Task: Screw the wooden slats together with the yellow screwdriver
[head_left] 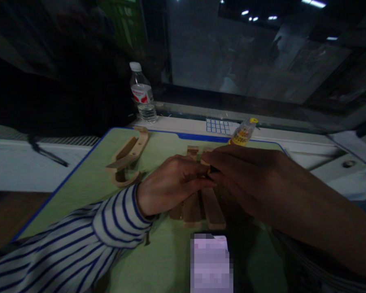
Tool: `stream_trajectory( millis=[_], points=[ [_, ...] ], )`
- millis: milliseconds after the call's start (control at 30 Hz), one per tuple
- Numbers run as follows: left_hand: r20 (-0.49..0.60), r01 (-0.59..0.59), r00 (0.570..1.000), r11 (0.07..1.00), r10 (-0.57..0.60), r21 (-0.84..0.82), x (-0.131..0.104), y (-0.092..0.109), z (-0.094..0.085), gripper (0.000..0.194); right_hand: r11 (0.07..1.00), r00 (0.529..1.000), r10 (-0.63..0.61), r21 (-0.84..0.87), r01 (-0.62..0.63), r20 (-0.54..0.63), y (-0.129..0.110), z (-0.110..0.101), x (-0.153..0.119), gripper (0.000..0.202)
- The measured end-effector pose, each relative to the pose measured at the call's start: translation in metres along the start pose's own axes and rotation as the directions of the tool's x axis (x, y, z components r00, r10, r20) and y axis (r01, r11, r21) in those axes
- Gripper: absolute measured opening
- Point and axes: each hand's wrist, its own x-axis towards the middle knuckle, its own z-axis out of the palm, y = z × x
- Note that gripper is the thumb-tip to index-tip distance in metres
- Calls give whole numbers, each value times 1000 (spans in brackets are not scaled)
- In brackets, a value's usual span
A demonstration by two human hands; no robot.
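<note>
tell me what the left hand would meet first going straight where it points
The left hand would most likely meet the right hand, close beyond its fingertips; depth is unclear, and they may already touch.

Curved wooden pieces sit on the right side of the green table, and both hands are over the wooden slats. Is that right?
Not quite: the head view shows the curved wooden pieces on the left side of the green table. The left hand and right hand are over the wooden slats.
</note>
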Motion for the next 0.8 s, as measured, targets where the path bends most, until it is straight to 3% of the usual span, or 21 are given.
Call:
stream_trajectory(
  millis=[433,800],
  points=[
    [36,-6,999,1000,5,6,0,2,-1,17,996,992,88,-34,-85,93,-3,1,-1,32],
    [74,21,997,999,-18,-36,1,0,-2,21,993,993,95,-80,-89,73,-8,-1,-2,34]
  ],
)
